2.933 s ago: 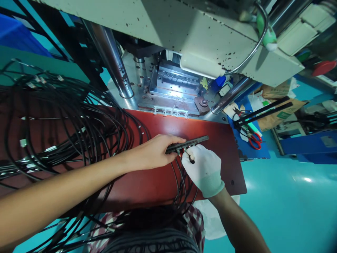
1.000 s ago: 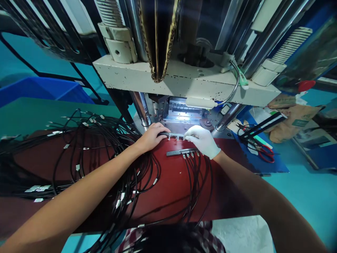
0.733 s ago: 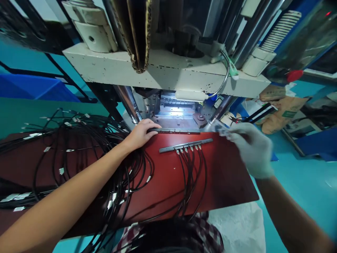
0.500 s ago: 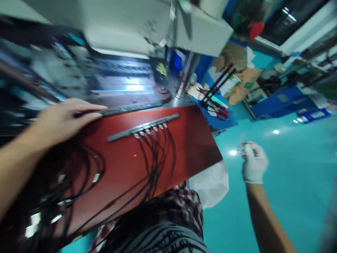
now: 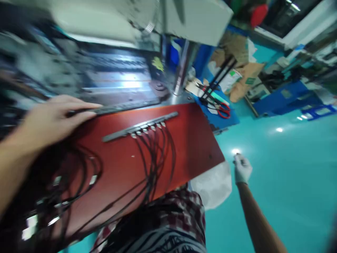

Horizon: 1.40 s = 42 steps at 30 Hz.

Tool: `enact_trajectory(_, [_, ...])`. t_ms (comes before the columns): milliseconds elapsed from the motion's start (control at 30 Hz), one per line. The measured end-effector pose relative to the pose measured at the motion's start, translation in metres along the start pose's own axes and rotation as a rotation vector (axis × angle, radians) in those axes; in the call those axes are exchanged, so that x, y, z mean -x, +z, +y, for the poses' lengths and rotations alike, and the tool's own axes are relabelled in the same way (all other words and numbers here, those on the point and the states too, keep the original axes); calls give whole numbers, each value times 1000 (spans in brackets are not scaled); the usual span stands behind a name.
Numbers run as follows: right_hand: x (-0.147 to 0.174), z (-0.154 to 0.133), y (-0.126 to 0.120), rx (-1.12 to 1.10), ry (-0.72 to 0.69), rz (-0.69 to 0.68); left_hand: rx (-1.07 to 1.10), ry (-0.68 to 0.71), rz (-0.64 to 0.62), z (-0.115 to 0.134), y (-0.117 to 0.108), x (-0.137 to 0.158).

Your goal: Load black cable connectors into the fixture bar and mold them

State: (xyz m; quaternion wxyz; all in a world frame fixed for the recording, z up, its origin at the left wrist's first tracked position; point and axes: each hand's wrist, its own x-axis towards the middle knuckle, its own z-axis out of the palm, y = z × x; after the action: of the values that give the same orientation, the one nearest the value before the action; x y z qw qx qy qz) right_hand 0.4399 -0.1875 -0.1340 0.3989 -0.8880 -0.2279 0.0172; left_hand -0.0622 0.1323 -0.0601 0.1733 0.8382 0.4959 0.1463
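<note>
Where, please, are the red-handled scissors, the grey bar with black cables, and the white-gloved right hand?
red-handled scissors [image 5: 223,109], head view, handle loops
grey bar with black cables [image 5: 123,131], head view, mid-length
white-gloved right hand [image 5: 242,169], head view, back

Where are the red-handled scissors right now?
In the head view, the scissors lie on the blue mat right of the red board, beside black rods.

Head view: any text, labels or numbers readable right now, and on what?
None can be read.
Green label on the brown bag: print too blurred.
Yellow tag on the machine: blurred, nothing legible.
Blue cabinet plate: too small to read.
</note>
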Motion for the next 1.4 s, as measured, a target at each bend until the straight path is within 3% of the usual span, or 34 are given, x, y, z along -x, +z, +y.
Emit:
enact_trajectory(67, [-8, -69, 10, -98, -147, 20, 39, 36, 46, 11, -2, -3])
enact_trajectory(133, [-2, -149, 29, -189, -409, -34, 108, 70, 92, 7, 2, -9])
enact_trajectory(233, [25, -259, 75, -190, -992, -464, 135, 106, 133, -9, 9, -14])
enact_trajectory(300, [42, -310, 117, -130, -1267, -612, 132, 125, 142, -15, 12, -14])
enact_trajectory(367, [49, -338, 158, 68, -1388, -670, 122, 131, 141, -15, 12, -12])
enact_trajectory(433, [49, -347, 186, 255, -1416, -712, 79, 113, 130, -10, 9, -11])
enact_trajectory(500, [48, -346, 200, 315, -1396, -719, -22, 77, 117, 1, 3, -10])
enact_trajectory(600, [48, -342, 200, 293, -1370, -702, -173, 105, 102, 24, -7, -16])
enact_trajectory(733, [49, -342, 196, 266, -1291, -745, -114, 289, 67, 47, -8, -33])
enact_trajectory(1000, [48, -345, 199, 276, -1247, -775, -116, 451, 190, 40, 10, -39])
enact_trajectory(1400, [48, -342, 201, 257, -1250, -774, -423, 481, 71, 46, 8, -35])
